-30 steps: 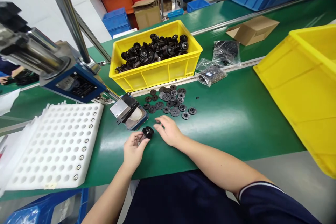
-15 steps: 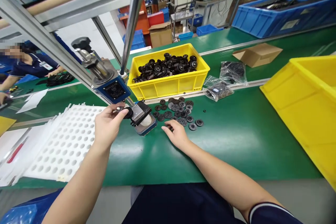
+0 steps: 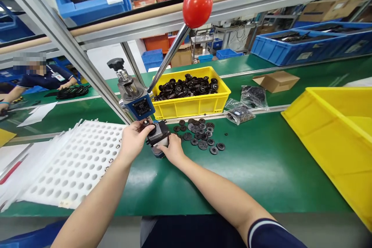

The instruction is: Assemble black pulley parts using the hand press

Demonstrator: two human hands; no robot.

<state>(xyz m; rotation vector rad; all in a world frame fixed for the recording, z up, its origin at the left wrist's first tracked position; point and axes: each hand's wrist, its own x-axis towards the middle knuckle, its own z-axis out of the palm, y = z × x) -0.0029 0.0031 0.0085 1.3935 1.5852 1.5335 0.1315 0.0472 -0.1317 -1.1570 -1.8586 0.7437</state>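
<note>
At blue press (image 3: 141, 107), black part (image 3: 146, 123) pinched within left grip (image 3: 132, 140); right grip (image 3: 174, 150), hold unclear.

One press (image 3: 141, 107), one red knob (image 3: 197, 6), two plastic bags (image 3: 240, 115)

Cannot see whole the black part (image 3: 151, 128), partly covered by the left grip (image 3: 131, 141), nor clearly the fingertips of the right grip (image 3: 174, 151), at the press (image 3: 142, 107). Cannot see the white tray (image 3: 62, 168) under the left forearm (image 3: 93, 201), nor the yellow bin (image 3: 325, 143) past the right edge.
</note>
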